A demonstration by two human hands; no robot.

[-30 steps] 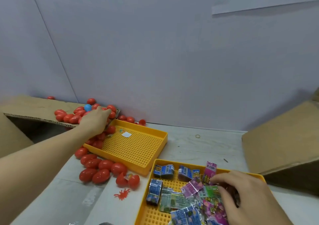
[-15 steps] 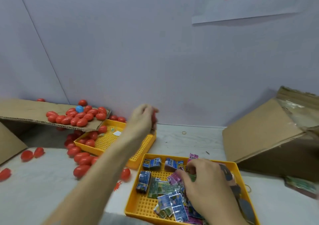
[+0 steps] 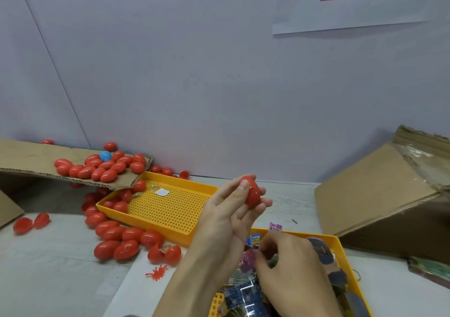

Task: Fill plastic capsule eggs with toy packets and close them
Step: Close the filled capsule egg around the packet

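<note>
Left hand (image 3: 229, 209): raised above the pale table (image 3: 48, 280), thumb and fingers wrapped around one closed red plastic capsule egg (image 3: 252, 191), which sits clear of every tray, over the gap between the two. Right hand (image 3: 289, 273): low in the near yellow perforated plastic tray (image 3: 341, 246) at the table's near right edge, fingers curled down among the small printed foil toy packets (image 3: 243, 294) heaped there; whether it actually pinches a packet cannot be told, the fingertips being hidden. A pink packet (image 3: 275, 227) stands up at that tray's far rim. Second yellow perforated plastic tray (image 3: 170, 209): farther back and to the left, holding a few red eggs in its left corner and a small white square of paper (image 3: 162, 192) near its far side. Loose red capsule eggs (image 3: 117, 238): a cluster on the table just beside the second tray's near left corner, one of them lying open (image 3: 164, 253) with something coloured inside. Flat brown cardboard flap (image 3: 36, 161) at the far left: carries a further pile of red eggs (image 3: 102, 168) and one blue egg (image 3: 105, 156). Two red half-shells (image 3: 31, 223) lie apart near the left edge. Small orange rubbery splat toy (image 3: 157, 271) on the table in front of the open egg. Large brown cardboard box (image 3: 379, 195), tilted, at the right edge.
</note>
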